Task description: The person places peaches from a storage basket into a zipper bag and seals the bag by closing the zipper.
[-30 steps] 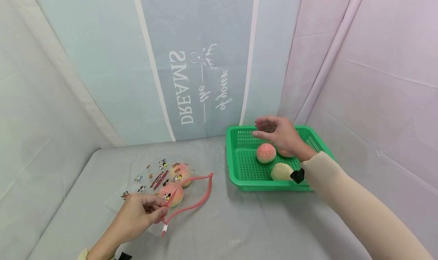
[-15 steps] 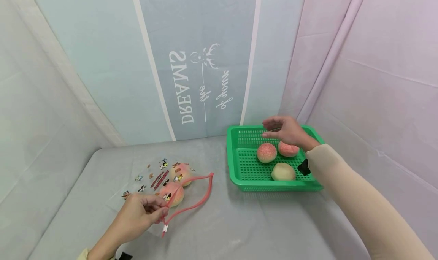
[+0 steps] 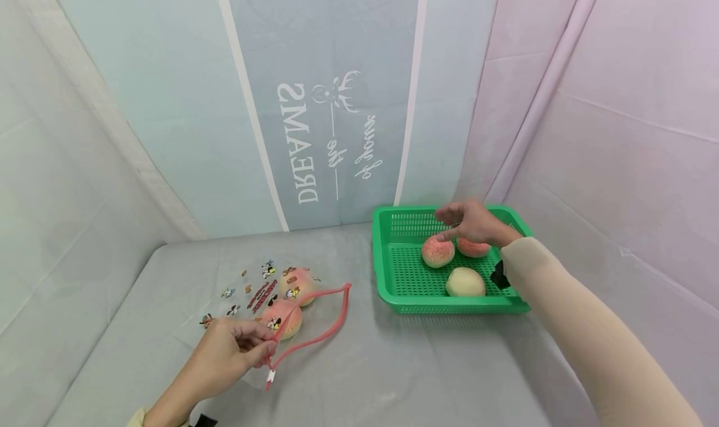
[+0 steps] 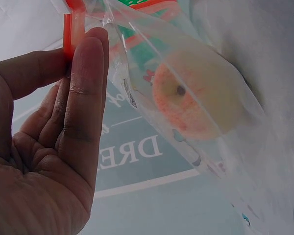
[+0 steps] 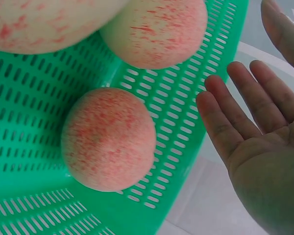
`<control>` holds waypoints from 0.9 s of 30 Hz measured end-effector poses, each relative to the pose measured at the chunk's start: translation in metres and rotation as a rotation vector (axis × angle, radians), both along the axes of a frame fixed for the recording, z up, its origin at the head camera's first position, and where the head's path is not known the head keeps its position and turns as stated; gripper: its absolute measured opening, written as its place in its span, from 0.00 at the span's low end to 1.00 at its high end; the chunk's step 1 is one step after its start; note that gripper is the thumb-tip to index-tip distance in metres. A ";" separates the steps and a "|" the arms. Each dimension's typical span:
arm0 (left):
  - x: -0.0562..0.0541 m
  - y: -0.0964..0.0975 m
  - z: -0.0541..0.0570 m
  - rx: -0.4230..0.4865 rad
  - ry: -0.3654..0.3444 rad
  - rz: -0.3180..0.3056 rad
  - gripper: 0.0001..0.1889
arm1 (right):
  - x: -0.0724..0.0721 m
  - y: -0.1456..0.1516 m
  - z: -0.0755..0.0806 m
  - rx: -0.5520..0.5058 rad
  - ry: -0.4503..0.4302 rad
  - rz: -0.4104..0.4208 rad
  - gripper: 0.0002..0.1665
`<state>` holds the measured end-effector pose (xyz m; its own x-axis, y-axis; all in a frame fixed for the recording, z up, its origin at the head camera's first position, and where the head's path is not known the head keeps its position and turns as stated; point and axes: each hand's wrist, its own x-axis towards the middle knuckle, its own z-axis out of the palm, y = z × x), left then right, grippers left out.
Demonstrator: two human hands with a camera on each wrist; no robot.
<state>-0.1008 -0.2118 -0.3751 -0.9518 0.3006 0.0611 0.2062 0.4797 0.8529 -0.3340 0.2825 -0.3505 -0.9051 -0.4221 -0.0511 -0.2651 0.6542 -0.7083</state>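
Dropping lower over the green basket, the R hand is the only thing clearly shifted in the last half sec. Its thumb now overlaps the top of the leftmost peach in the head view, but the R wrist view shows a gap b/w fingers & fruit, so no contact seen. Fingers extended, thumb apart, nothing held. For the work in hand, my read: the reach is nearer the fruit, but no peach has changed place, so the count stands: 3 in basket, 2 in bag.

The second peach sits just beside the leftmost one, partly hidden by the R hand; the pale peach is nearer the front rim.

L hand hasn't budged: the L hand pinches the red zip edge of the clear bag near the white slider, mouth gaping (handy, prob., as only one hand is keeping it so). Bag lies on the grey table, left of the basket, w/ the front bagged peach & rear bagged peach close together under printed film.
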 end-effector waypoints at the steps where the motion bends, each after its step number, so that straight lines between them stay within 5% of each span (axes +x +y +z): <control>1: 0.000 0.000 0.000 0.000 -0.001 0.000 0.04 | 0.001 0.000 -0.002 0.000 -0.011 0.005 0.38; 13: -0.001 -0.001 -0.001 -0.012 0.002 0.002 0.04 | 0.000 -0.001 -0.011 0.091 -0.098 0.006 0.40; 27: 0.000 -0.001 -0.001 -0.017 -0.005 0.004 0.04 | -0.004 0.000 -0.029 0.075 -0.148 0.059 0.43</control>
